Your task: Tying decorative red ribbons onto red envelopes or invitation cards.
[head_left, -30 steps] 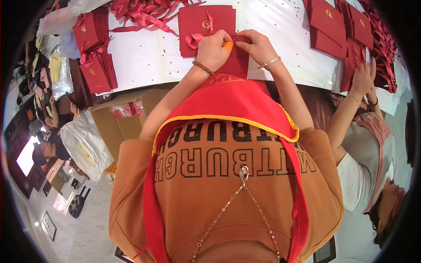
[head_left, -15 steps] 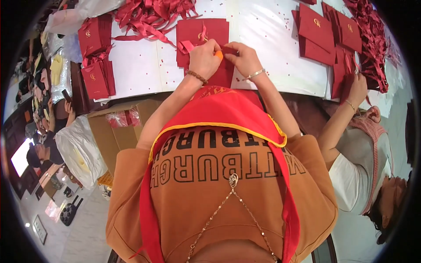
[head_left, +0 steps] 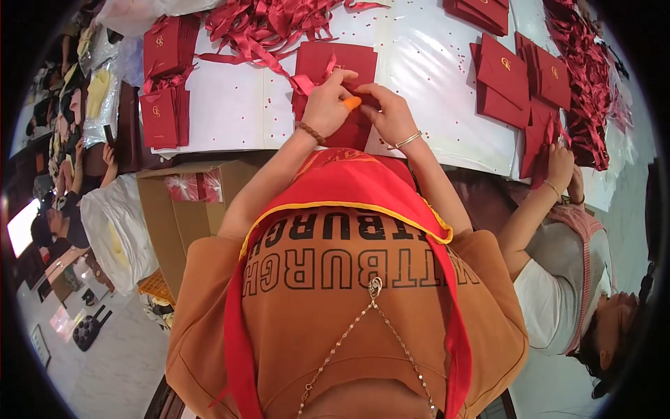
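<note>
In front of me a stack of dark red gift bags or folded cards (head_left: 356,61) lies at the table's near edge. A glossy red ribbon (head_left: 302,84) comes out beside my left hand (head_left: 331,103), whose fingers are bent over the top piece and pinch the ribbon. An orange cover (head_left: 352,103) sits on that thumb. My right hand (head_left: 388,112) meets it from the right, thumb and fingertips drawn together low over the red piece. What lies between those fingertips is hidden.
A heap of loose red ribbons (head_left: 269,28) lies beyond. More red stacks stand left (head_left: 165,115) and right (head_left: 501,80). At right, a co-worker's hand (head_left: 560,167) handles red pieces beside a ribbon pile (head_left: 587,105). An open cardboard box (head_left: 178,216) is below the table edge at left.
My hands stay together over the red piece, and my left fingers have lifted and straightened slightly. The view has shifted a little. The co-worker's hands have drawn closer together.
</note>
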Demonstrator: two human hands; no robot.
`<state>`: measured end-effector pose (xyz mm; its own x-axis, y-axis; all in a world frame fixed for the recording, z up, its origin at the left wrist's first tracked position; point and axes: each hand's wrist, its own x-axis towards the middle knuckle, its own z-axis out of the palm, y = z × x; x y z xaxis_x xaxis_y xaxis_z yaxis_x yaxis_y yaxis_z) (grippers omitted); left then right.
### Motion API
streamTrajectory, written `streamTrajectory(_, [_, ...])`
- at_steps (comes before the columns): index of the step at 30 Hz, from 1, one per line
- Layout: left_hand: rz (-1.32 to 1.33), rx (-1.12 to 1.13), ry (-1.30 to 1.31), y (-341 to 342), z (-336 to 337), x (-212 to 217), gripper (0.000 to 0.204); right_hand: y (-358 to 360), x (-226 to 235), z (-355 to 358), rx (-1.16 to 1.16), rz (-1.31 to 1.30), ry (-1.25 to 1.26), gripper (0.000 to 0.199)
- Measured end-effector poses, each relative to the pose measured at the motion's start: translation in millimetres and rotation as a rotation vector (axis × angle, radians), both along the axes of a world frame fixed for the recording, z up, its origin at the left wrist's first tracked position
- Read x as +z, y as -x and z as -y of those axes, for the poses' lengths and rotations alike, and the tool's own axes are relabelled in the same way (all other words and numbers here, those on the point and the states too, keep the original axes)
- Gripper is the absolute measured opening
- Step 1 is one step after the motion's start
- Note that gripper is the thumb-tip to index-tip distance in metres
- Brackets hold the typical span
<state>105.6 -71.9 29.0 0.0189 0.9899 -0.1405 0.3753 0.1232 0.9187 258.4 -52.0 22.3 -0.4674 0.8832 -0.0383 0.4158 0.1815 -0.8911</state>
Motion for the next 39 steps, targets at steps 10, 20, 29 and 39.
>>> streamTrajectory(10, [-0.625, -0.465, -0.499, 67.6, -6.4, 25.1, 0.045, -4.1, -15.2, -7.1, -0.061, -0.014, 0.15, 0.031])
streamTrajectory(20, [-0.724, -0.582, -0.205, 50.3, 33.6, 30.9, 0.021, 4.9, -21.2, -6.7, -0.051, 0.008, 0.062, 0.03])
streamTrajectory(29, [-0.4, -0.172, -0.102, 18.6, 4.5, 5.4, 0.017, 12.9, -18.9, 4.5, -0.071, -0.031, -0.047, 0.032])
streamTrajectory(39, [-0.175, 0.041, -0.19, 1.7, 9.9, 2.0, 0.018, 16.7, -14.7, 13.6, -0.189, -0.135, 0.079, 0.03])
